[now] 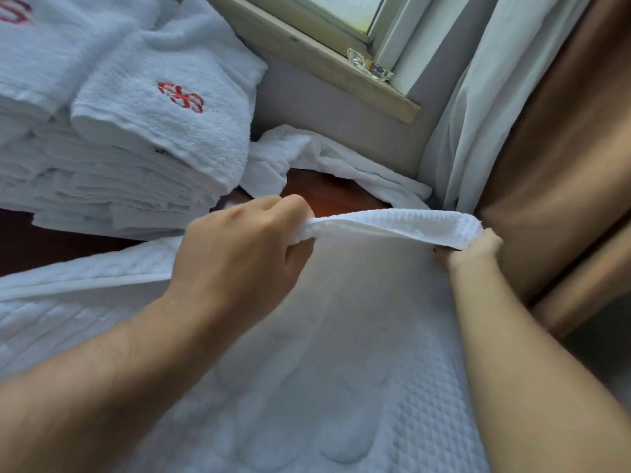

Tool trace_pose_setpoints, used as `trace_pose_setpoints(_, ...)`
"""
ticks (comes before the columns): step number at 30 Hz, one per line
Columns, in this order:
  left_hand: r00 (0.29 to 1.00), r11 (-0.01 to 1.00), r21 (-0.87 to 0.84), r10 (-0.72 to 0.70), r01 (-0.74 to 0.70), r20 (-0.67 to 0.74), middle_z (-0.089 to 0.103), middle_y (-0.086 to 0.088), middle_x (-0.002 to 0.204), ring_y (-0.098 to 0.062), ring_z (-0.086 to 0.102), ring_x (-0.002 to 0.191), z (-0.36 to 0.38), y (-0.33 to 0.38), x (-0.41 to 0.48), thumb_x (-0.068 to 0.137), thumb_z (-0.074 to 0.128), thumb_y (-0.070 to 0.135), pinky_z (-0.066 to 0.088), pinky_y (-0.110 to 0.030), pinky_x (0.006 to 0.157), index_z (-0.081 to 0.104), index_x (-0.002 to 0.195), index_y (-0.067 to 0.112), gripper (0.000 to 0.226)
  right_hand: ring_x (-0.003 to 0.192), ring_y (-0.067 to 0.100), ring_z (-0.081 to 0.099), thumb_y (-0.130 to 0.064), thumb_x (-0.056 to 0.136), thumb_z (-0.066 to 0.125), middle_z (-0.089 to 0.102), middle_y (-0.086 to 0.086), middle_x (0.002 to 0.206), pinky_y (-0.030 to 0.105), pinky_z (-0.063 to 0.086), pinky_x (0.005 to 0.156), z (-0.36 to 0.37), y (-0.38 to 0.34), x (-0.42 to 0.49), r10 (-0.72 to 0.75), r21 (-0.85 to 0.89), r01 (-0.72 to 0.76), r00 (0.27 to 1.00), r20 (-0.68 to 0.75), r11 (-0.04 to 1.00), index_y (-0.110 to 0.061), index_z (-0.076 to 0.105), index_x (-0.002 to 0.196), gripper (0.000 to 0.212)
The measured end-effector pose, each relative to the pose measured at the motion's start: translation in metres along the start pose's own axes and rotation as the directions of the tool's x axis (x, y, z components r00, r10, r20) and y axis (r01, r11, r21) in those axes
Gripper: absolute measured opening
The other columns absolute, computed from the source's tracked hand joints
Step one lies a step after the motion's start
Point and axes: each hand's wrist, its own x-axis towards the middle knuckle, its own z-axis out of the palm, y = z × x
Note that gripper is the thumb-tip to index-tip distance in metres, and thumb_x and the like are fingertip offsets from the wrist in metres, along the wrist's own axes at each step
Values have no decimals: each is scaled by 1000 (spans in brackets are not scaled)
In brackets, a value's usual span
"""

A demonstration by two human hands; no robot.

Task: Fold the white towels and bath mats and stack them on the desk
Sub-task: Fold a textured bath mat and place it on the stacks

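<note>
— What are the hands doing?

— The left hand (246, 247) is curled, pinching the far hem of the thick white quilted bath mat (341, 336). The right hand (474, 247) grips the same hem at its corner, fingers tucked under the cloth. They hold the edge raised and taut between them, I'd say so it folds over square. The rest of the mat spreads down toward the person.

— And around it?

— On the left a tall stack of folded white terry towels (153, 131), fluffy, with a red stitched emblem, sits on the dark red-brown wooden desk (324, 196). That looks like the finished pile. Just beyond the raised hem lies a crumpled white towel (307, 155), limp, probably waiting. On the right hangs a sheer white curtain (478, 97).

— The mat's surface?

— Diamond-quilted, with raised footprint shapes. It should crease stiffly.
</note>
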Motion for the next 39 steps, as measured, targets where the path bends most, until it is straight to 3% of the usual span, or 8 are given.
trace_pose_setpoints(5,999,993,-115,39,-35,35,49,10,62,-22,46,53,-3,8,-5,85,57,31,36,-28,46,57,85,26,5,87,25,74,-32,98,43,76,9,102,31,57,75,-31,8,-3,23,126,-39,992,125,991,-11,74,106,39)
trace_pose_setpoints(12,991,992,-107,74,-62,115,45,10,60,-21,42,51,2,9,-9,81,56,31,32,-27,43,54,81,27,5,84,22,64,-5,64,40,69,14,114,26,48,62,-32,26,12,116,-483,87,919,376,871,0,68,119,62)
trace_pose_setpoints(17,988,993,-102,79,-66,135,51,9,61,-20,46,50,3,7,-8,81,57,32,36,-30,40,56,83,28,4,122,17,57,-3,100,55,59,3,135,20,45,99,-12,31,42,69,-770,380,875,478,512,-12,51,141,43)
trace_pose_setpoints(19,987,993,-95,84,-71,137,51,9,61,-19,46,50,5,6,-8,81,57,32,35,-30,40,57,82,28,4,124,22,53,-9,103,50,50,12,147,22,40,103,-3,31,46,135,-886,434,880,455,160,-10,46,145,42)
trace_pose_setpoints(25,985,992,-109,80,-64,149,49,11,60,-16,43,50,4,5,-8,81,57,32,31,-29,40,56,81,29,3,82,16,56,-22,92,67,65,1,83,33,46,73,-11,19,52,-40,-804,555,827,560,214,-1,68,100,22)
trace_pose_setpoints(30,985,990,-119,93,-76,144,53,9,64,-18,47,51,4,5,-7,82,56,32,35,-30,39,61,82,28,6,78,21,60,-47,85,67,66,5,91,31,45,62,-15,11,52,-216,-890,420,899,381,178,-15,61,93,33)
trace_pose_setpoints(35,982,988,-120,111,-93,154,51,7,65,-20,45,52,6,2,-8,86,56,37,38,-29,40,66,84,28,14,105,42,60,-59,96,40,66,18,110,53,39,98,-16,19,40,-595,-943,250,801,74,219,-11,52,111,53)
trace_pose_setpoints(39,985,986,-146,96,-75,146,50,7,65,-20,44,51,5,3,-7,86,50,40,38,-29,41,66,84,29,20,96,35,62,-46,96,36,63,6,91,36,45,72,-24,21,40,-439,-797,397,879,186,456,-9,62,107,46)
